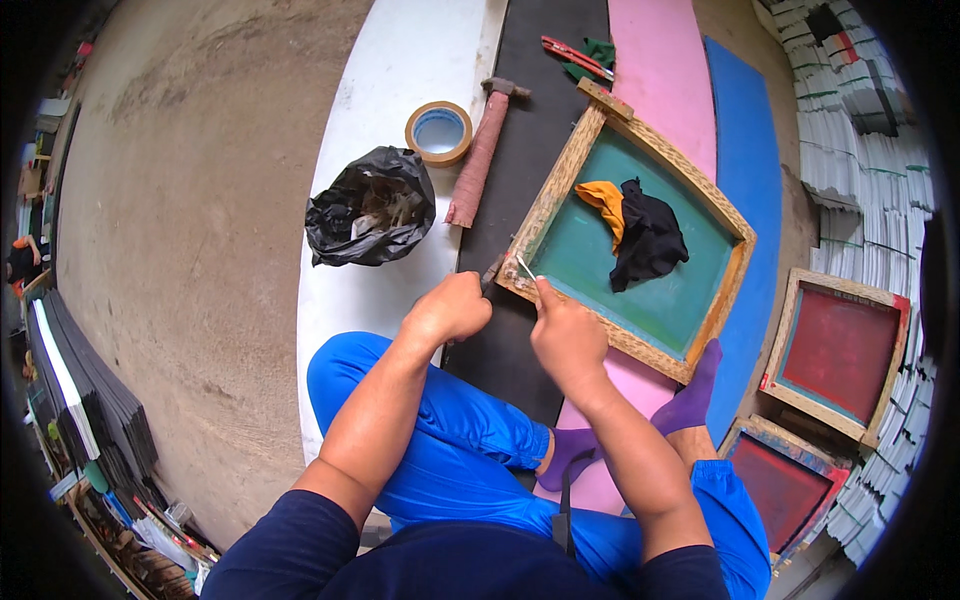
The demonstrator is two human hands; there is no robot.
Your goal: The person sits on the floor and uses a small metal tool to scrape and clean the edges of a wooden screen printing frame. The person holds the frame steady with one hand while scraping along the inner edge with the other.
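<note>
My left hand is closed round a dark tool whose end meets the near-left corner of a wooden screen-printing frame. Its kind cannot be made out. In my right hand is a thin, pale stick-like tool, its tip at that same corner. Green mesh fills the frame, and a black cloth and an orange cloth lie on it. A small wood block sits on the far corner.
Left of the frame are a hammer with a wrapped handle, a tape roll and a black plastic bag. A red cutter lies farther off. Two red-mesh frames stand right, near stacked white sheets.
</note>
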